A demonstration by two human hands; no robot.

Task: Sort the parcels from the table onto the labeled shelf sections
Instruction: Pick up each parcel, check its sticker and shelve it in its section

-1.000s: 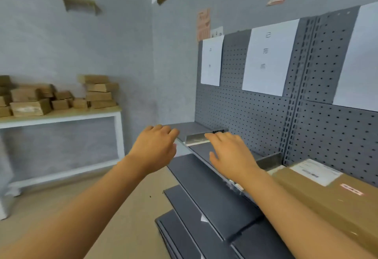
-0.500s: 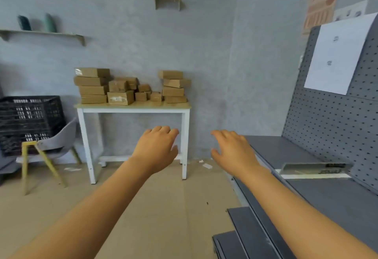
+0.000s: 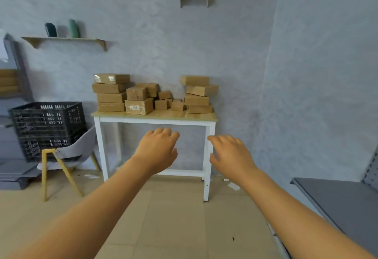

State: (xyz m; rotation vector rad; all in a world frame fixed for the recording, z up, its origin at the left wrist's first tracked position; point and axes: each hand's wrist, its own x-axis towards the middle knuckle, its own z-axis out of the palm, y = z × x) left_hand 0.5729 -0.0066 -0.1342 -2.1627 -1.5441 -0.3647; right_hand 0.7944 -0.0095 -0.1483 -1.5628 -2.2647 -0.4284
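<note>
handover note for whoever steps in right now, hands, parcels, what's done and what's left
Left hand and right hand: both open, empty, held out toward the white-framed wooden-top table.
Brown cardboard parcels: stacked and clustered on that table, none in hand.
Grey metal shelf: only its bare end shows at the right edge; labels out of view.
Done: cannot tell from this view.
Left: pick up a parcel, carry it to its section, repeat for the pile.

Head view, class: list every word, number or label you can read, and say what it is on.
None can be read.
Pale label on the front parcel: blurred.
Dark mark on the parcel above it: too small.
Shiny patches on the top-left parcel: no text visible.
</note>
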